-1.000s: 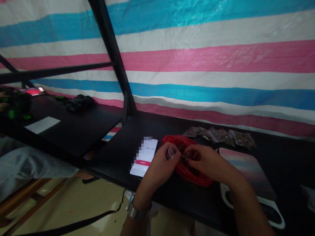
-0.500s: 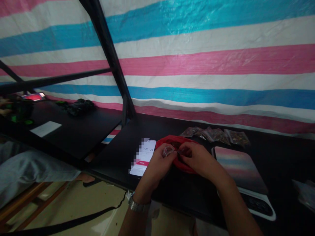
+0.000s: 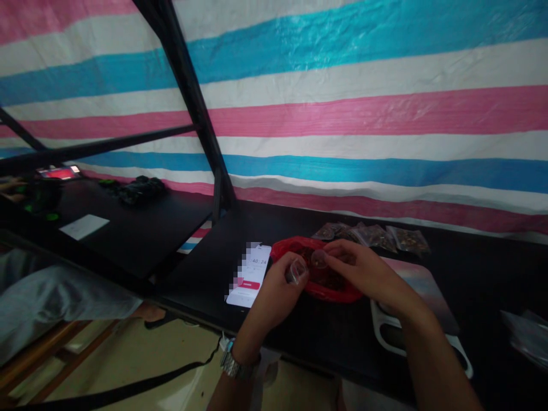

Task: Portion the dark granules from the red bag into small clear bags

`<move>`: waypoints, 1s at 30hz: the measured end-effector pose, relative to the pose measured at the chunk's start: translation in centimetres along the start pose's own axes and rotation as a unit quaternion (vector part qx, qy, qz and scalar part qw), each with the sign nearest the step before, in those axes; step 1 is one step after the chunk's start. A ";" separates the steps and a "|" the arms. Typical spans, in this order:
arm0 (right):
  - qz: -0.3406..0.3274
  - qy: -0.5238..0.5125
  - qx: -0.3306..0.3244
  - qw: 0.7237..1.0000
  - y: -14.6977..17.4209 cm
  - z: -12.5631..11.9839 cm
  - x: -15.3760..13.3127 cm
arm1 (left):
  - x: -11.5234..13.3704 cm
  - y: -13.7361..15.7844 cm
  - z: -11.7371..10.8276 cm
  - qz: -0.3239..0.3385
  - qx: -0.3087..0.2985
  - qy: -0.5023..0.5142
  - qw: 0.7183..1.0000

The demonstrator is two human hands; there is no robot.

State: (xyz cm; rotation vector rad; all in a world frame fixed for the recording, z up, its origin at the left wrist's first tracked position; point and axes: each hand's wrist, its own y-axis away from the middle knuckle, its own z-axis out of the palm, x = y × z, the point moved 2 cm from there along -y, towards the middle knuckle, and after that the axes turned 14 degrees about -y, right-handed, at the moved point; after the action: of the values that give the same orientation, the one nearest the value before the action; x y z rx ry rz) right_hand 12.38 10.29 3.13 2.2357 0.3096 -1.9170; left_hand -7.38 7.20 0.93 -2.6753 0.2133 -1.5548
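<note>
A red plastic bag [image 3: 338, 294] lies open on the black table, with a heap of small dark and gold-coloured pieces inside. My left hand [image 3: 280, 288] is at the bag's left side, its fingers closed on a small clear plastic bag [image 3: 298, 270]. Over the heap, my right hand [image 3: 368, 271] pinches a small clear round cup [image 3: 319, 259]. Whether the cup holds any pieces is hard to make out. Beneath my right forearm stands a digital scale [image 3: 428, 285], its shiny plate partly covered by the arm.
Several filled zip bags [image 3: 372, 236] lie behind the red bag. A phone [image 3: 250, 277] showing a timer is left of my left hand. More clear bags [image 3: 524, 337] lie far right. A black metal frame [image 3: 201, 120] stands before a striped sheet; a seated person's leg [image 3: 72, 285] is at left.
My hands have moved apart. The right one has shifted right, and the clear round cup now shows in its fingers over the heap. The left keeps its hold on the plastic bag.
</note>
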 end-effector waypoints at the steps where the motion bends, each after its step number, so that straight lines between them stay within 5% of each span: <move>1: -0.012 -0.010 0.006 1.000 0.1 0.1 -0.5 | 0.0 0.1 0.1 0.000 0.002 0.005 1.000; 5: -0.057 0.001 0.005 0.998 1.1 1.5 -2.9 | -0.3 0.0 0.9 0.002 0.006 0.036 0.999; 11: -0.141 0.148 -0.005 0.979 2.0 3.9 -4.6 | -0.8 -0.3 1.4 0.016 0.024 0.070 0.997; 21: -0.219 0.160 0.044 0.961 2.0 2.7 -5.0 | -0.2 -0.1 1.2 0.015 0.023 0.105 0.994; 24: -0.175 0.205 0.086 0.959 1.7 1.7 -4.0 | -0.1 0.0 0.9 0.005 0.027 0.095 0.995; 30: 0.007 0.353 0.019 0.935 1.0 0.7 -0.8 | 0.1 0.8 0.4 -0.010 0.015 0.054 0.998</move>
State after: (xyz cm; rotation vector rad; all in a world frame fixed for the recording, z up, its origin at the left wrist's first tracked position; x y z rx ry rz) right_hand 11.83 9.12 3.77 2.8635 0.3433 -1.0405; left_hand -7.05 6.37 0.73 -2.5812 0.1650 -1.6960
